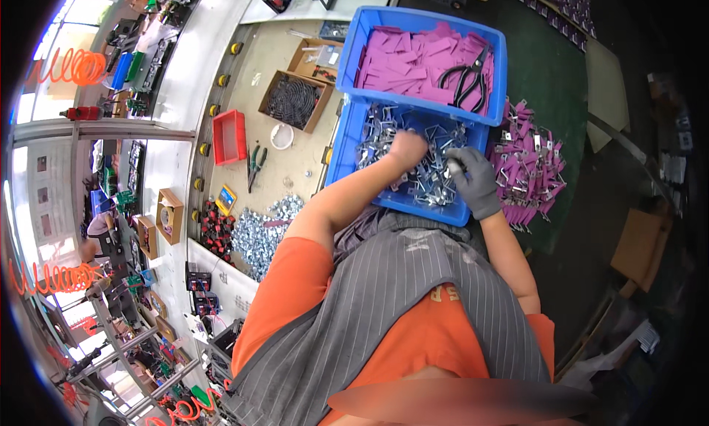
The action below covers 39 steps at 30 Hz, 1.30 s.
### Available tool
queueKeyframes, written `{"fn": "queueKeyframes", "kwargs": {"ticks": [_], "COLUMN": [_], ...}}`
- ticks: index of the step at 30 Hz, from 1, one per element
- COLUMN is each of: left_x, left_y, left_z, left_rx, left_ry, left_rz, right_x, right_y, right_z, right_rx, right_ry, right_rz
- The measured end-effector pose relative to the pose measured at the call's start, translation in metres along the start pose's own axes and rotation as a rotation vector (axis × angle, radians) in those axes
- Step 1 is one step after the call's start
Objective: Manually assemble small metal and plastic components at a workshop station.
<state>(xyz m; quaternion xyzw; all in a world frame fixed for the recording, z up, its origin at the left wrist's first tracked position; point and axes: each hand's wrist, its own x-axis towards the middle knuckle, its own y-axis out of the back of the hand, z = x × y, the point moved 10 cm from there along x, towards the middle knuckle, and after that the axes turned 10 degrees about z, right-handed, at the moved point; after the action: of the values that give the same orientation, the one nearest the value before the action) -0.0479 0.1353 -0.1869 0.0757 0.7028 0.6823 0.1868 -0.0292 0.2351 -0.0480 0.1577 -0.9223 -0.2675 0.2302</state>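
My bare left hand (408, 150) reaches down into the lower blue bin (340, 154), over a heap of small bent metal brackets (434, 186). Its fingers are curled and partly hidden, so what they hold does not show. On the right side of that bin, my right hand (476, 182) wears a grey glove. Its thumb and fingertips close in on a small metal bracket (452, 165). Just beyond, a second blue bin (353, 38) overlaps the first and holds flat purple strips (402, 64). Black-handled pliers (468, 79) lie on those strips.
Purple strips with metal brackets (524, 167) are piled right of the bins. On the left, the bench carries a red tray (230, 136), green-handled pliers (256, 164), a carton of dark coiled parts (295, 102), a white cup (282, 136) and heaped metal parts (258, 234).
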Motion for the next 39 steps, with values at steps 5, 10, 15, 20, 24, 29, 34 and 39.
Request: {"fn": "queueKeyframes", "kwargs": {"ticks": [5, 10, 15, 20, 24, 29, 34, 39], "left_x": [-0.04, -0.081, -0.069, -0.027, 0.023, 0.071, 0.081, 0.045], "left_y": [0.098, 0.149, 0.176, 0.201, 0.189, 0.163, 0.155, 0.182], "left_z": [0.016, 0.023, -0.016, -0.113, -0.171, -0.188, -0.195, -0.199], "left_rx": [-0.377, -0.665, -0.722, -0.385, -0.321, -0.116, -0.101, -0.451], "left_ry": [-0.231, -0.346, -0.157, 0.174, 0.407, 0.558, 0.58, 0.521], "left_rz": [0.348, 0.377, 0.541, 0.744, 0.615, 0.32, 0.303, 0.6], "right_x": [0.009, -0.017, -0.033, -0.046, -0.042, -0.042, -0.041, -0.041], "right_y": [0.008, -0.022, -0.021, -0.022, -0.023, -0.02, -0.02, -0.018], "right_z": [-0.007, -0.003, 0.015, 0.031, 0.038, 0.042, 0.04, 0.037], "right_rx": [0.049, 0.624, 0.794, 0.81, 0.856, 0.819, 0.813, 0.827], "right_ry": [-0.022, -0.385, -0.629, -0.661, -0.664, -0.642, -0.59, -0.608], "right_rz": [-0.013, -0.558, -0.424, -0.362, -0.273, -0.218, -0.219, -0.21]}}
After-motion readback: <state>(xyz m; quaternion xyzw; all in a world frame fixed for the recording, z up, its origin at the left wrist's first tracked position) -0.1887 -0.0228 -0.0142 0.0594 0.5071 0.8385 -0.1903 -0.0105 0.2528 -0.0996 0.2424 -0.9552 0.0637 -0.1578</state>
